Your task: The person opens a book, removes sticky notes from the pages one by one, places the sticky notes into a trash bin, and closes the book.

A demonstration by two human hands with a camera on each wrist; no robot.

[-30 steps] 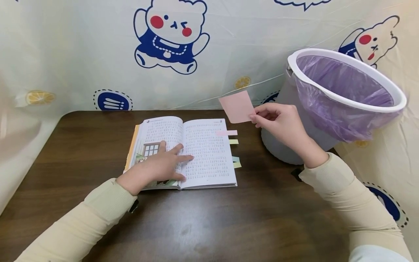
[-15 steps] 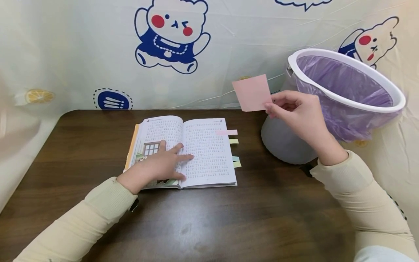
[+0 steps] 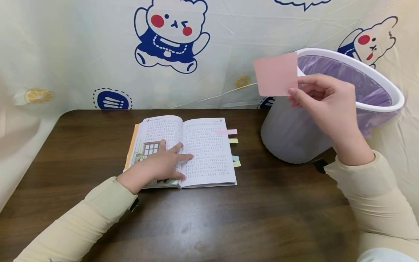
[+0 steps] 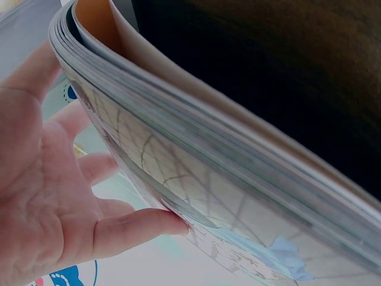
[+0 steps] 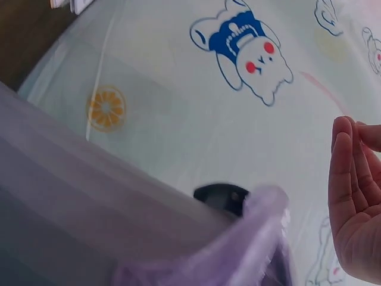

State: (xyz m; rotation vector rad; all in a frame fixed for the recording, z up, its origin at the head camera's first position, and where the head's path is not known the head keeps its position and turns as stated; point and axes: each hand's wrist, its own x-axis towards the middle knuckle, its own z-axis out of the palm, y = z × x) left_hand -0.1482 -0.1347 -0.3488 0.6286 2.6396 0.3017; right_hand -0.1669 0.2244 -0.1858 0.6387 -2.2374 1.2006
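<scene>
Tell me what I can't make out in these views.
- Pink note, far side: head view, turned away from the camera.
- Grey bin, floor: head view, hidden by its near wall.
- Part of the rim: head view, behind the note and right hand.
- Part of the left page's picture: head view, under the left hand.
- Printed text in the book: head view, too small to read.

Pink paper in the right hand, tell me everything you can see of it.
The pink paper is a plain, thin-looking, roughly square sheet with no visible writing. In the head view, the right hand holds it in the air, pinched near its lower right corner, partly covering the bin.
</scene>
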